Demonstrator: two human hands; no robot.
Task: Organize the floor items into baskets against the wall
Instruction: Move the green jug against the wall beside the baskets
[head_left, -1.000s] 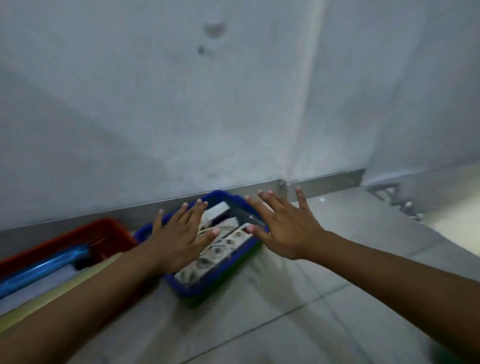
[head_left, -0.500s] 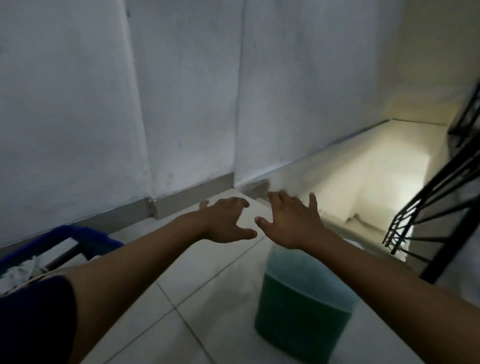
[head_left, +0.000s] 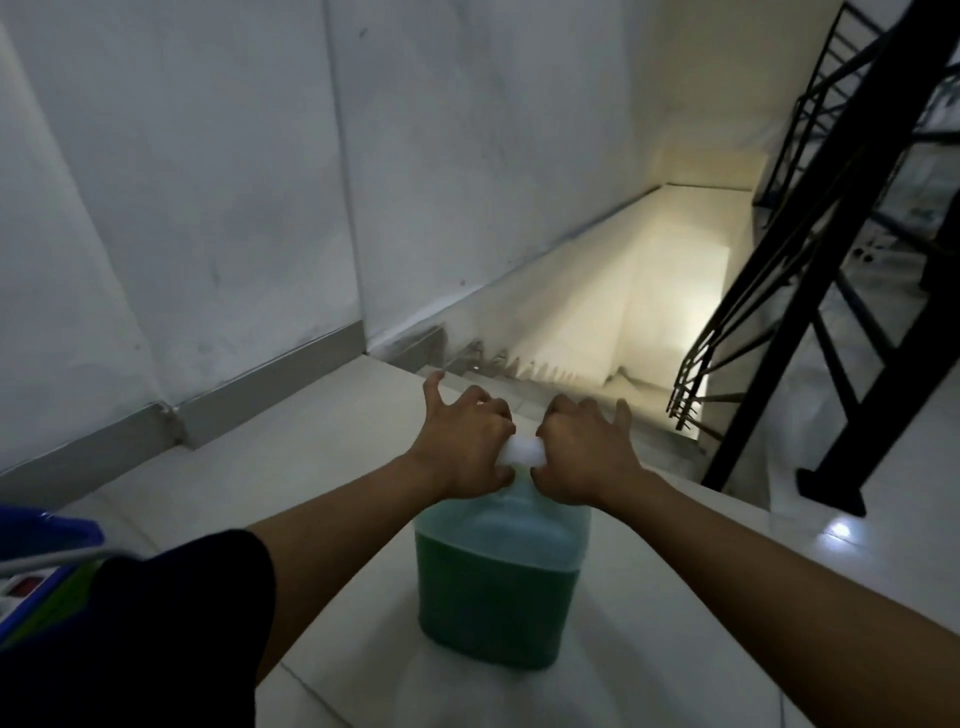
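Observation:
A large clear plastic jug (head_left: 498, 582) of green liquid stands on the white tiled floor in the middle of the view. Its white cap (head_left: 522, 452) shows between my two hands. My left hand (head_left: 465, 444) grips the jug's top from the left, fingers curled around the neck. My right hand (head_left: 584, 449) grips the same top from the right. A corner of the blue basket (head_left: 47, 538) shows at the lower left edge, with a white power strip in it.
Just beyond the jug a staircase (head_left: 613, 332) drops away, lit from below. A black metal railing (head_left: 810, 270) stands on the right. The white wall with a grey skirting (head_left: 249, 395) runs along the left.
The view swung right from the blue basket to the jug by the stairs. Both hands, open a moment ago, have come down and closed on the jug's top.

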